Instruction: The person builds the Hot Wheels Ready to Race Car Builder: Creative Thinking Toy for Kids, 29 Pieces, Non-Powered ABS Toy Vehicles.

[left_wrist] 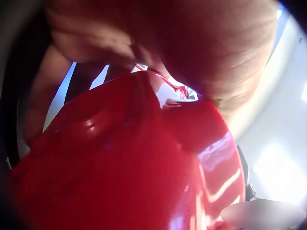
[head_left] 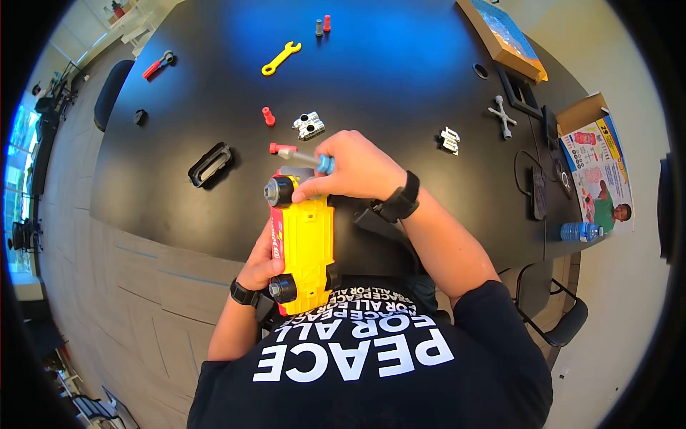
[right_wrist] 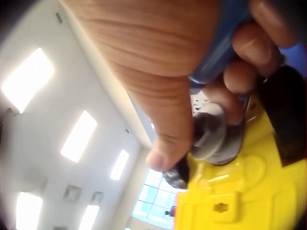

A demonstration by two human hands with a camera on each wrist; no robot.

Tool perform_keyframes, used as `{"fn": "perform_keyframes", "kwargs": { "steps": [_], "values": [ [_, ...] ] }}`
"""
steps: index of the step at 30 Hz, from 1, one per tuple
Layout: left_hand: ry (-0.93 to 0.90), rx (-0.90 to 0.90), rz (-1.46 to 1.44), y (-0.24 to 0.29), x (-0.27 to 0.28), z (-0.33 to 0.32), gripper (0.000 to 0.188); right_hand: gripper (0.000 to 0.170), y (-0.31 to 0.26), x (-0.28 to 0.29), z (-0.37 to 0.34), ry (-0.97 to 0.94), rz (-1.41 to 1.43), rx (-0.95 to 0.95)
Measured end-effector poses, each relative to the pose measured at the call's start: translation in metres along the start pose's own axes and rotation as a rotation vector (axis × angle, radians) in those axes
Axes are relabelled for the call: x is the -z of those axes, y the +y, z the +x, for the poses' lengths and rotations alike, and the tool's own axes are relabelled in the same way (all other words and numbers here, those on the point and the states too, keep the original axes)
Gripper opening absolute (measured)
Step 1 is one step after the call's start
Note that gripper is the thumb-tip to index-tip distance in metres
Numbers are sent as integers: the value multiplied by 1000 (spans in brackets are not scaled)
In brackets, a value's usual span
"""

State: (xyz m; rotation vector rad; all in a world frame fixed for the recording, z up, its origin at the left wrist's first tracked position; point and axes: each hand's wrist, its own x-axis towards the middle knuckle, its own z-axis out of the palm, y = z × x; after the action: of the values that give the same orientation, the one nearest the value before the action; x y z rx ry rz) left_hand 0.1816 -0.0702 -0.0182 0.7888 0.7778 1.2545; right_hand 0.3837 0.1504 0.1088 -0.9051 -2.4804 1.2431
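Note:
My left hand [head_left: 259, 266] grips a toy car [head_left: 307, 239] by its side, its yellow underside turned up and its black wheels showing. Its glossy red body [left_wrist: 105, 163] fills much of the left wrist view. Over the car's far end, my right hand [head_left: 361, 170] holds a screwdriver [head_left: 326, 165] with a blue handle and grey shaft, which points left. The thumb reaches down by the far left wheel [head_left: 280, 191]. In the right wrist view, a grey round part [right_wrist: 211, 132] sits at the end of the yellow underside, beside the thumb and fingers.
Beyond the car lie red bolts [head_left: 268, 116], a silver engine-like block [head_left: 309, 125] and a yellow wrench [head_left: 281, 58]. A black tray-like part [head_left: 211, 165] lies left. To the right are a white part [head_left: 449, 141], a cross wrench [head_left: 502, 117], a water bottle [head_left: 581, 232] and a box [head_left: 597, 168].

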Motion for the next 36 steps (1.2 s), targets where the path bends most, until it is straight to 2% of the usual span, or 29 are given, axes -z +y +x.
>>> {"fn": "perform_keyframes", "kwargs": {
  "steps": [1, 3, 4, 5, 7, 9, 10, 13, 18, 24, 29, 31, 35, 36],
  "values": [
    [21, -3, 36, -1, 1, -2, 121, 62, 1, -6, 0, -5, 0, 6],
    [33, -16, 19, -5, 1, -5, 120, 75, 7, -19, -1, 296, -144, 24],
    [38, -26, 3, -6, 1, -5, 120, 64, 1, -18, -7, 268, -78, -90],
    [48, -37, 2, -6, 0, -4, 120, 64, 7, -18, -12, 258, -82, -78],
    [40, -73, -13, -6, -5, -3, 119, 41, 26, -15, -26, 401, -5, 216],
    [80, -92, -16, -7, -7, -4, 119, 35, 19, 3, -53, 336, 2, 238],
    [102, -100, -13, -8, -8, -4, 119, 45, 14, 11, -63, 335, -47, 257],
    [128, -109, 2, -14, -6, -3, 117, 41, 5, 19, -82, 377, -42, 240],
    [29, -82, 1, -1, -17, 4, 114, 34, 2, 18, -83, 422, -275, 352],
    [43, -100, 21, 0, -19, 3, 115, 37, -4, 14, -82, 467, -128, 330],
    [50, -98, -3, -2, -19, 3, 115, 38, -3, 22, -85, 460, -119, 326],
    [64, -109, -9, -4, -18, 3, 115, 35, -2, 18, -85, 403, -129, 364],
    [53, -99, -2, -1, -21, 3, 115, 31, -3, 14, -84, 471, -174, 400],
    [43, -93, -6, 1, -23, 3, 116, 31, -3, 12, -86, 503, -218, 318]
  ]
}}
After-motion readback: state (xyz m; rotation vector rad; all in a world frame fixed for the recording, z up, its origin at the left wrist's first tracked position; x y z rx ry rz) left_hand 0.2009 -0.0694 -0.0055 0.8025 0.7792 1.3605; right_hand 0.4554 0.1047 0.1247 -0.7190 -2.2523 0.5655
